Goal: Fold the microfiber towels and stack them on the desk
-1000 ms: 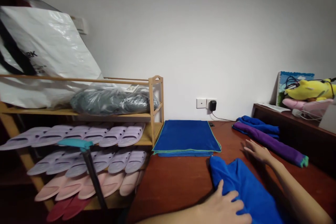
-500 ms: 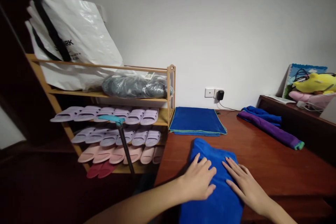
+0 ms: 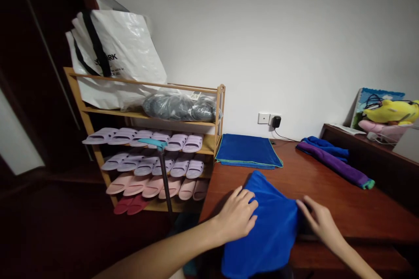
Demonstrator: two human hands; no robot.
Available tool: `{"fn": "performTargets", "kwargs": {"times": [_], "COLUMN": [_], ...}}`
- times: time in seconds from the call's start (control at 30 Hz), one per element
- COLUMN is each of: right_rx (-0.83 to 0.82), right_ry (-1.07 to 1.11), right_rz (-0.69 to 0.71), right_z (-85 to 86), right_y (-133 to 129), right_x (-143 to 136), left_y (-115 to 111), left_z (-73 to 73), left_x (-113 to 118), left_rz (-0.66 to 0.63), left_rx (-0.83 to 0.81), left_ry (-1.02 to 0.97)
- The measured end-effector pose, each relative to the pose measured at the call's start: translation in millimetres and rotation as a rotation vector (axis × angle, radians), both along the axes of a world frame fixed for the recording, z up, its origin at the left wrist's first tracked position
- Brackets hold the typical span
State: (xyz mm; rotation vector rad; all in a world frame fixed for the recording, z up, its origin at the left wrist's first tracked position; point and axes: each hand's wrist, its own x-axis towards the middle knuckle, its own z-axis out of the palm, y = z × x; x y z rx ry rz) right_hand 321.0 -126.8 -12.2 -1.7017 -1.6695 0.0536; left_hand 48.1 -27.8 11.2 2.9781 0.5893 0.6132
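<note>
A bright blue cloth [image 3: 265,226] lies over the near edge of the wooden table, its lower part hanging down in front. My left hand [image 3: 237,213] is on the cloth's left side, fingers bent over its edge; the fold under them is hidden. At the other side, my right hand [image 3: 316,218] pinches the cloth's right edge between thumb and fingers and holds it slightly raised. Behind the cloth, a folded darker blue cloth [image 3: 248,150] with green edging lies flat at the table's back left.
The wooden table [image 3: 327,209] carries a rolled purple cloth [image 3: 334,163] and a crumpled blue cloth [image 3: 327,146] at right. A raised shelf holds a yellow plush toy [image 3: 393,111]. On the left stand a slipper rack [image 3: 218,113] and a dark pole [image 3: 165,178] with a turquoise top.
My right hand has gone from lying flat on the cloth to pinching its right edge, lifting it. My left hand has shifted slightly left to the cloth's edge. The view has shifted a little.
</note>
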Motion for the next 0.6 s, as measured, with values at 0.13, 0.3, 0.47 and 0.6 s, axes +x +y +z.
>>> {"fn": "performTargets", "kwargs": {"times": [0.13,0.3,0.47,0.6], "right_rx": [-0.013,0.079,-0.353,-0.283], "right_ry": [0.650,0.891,0.423,0.196], "right_rz": [0.039,0.200,0.651,0.494], "right_z": [43.2,69.2,51.4,19.1], "right_y": [17,48,68,68], "right_x": [-3,-33,-67,-71], "left_y": [8,16,12,9], "left_z": [-0.7,24.2,54.7,46.7], "left_x": [2,-1,-17,-27], "left_rz": [-0.111,-0.069,-0.096,-0.106], "left_rx": [-0.116,-0.076,0.096,0.103], "left_ry": [-0.031,-0.476,-0.700,-0.469]}}
